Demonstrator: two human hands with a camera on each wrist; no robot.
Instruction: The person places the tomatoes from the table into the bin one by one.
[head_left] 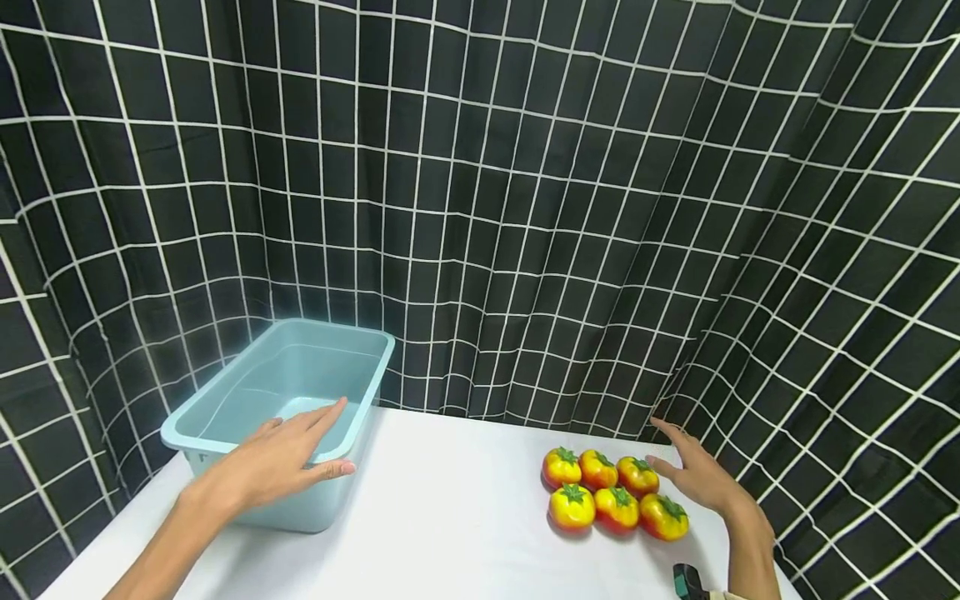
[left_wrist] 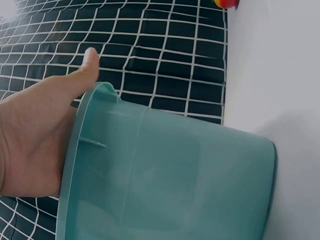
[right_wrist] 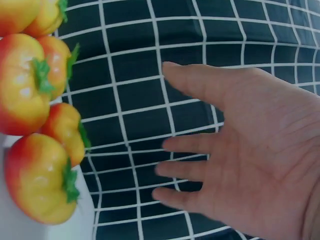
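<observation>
At left, against creased black cloth [head_left: 480,208] with white gridlines, a smooth blue plastic tub [head_left: 300,508]; across its near-right rim, left hand [head_left: 277,458], fingers extended, gripping nothing; rightward on the white counter [head_left: 450,500], six glossy red-yellow fruits [head_left: 617,504]; just beyond, right hand [head_left: 697,472], fingers spread, holding nothing.

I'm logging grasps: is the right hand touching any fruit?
Apart: the right wrist view shows dark curtain between the right hand and the nearest fruit.

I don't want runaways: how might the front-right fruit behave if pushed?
The front-right fruit would probably roll or wobble, given its rounded sides. Pushed left, it would likely bump the front-middle fruit beside it. Its glossy skin suggests it could be slippery.
</observation>
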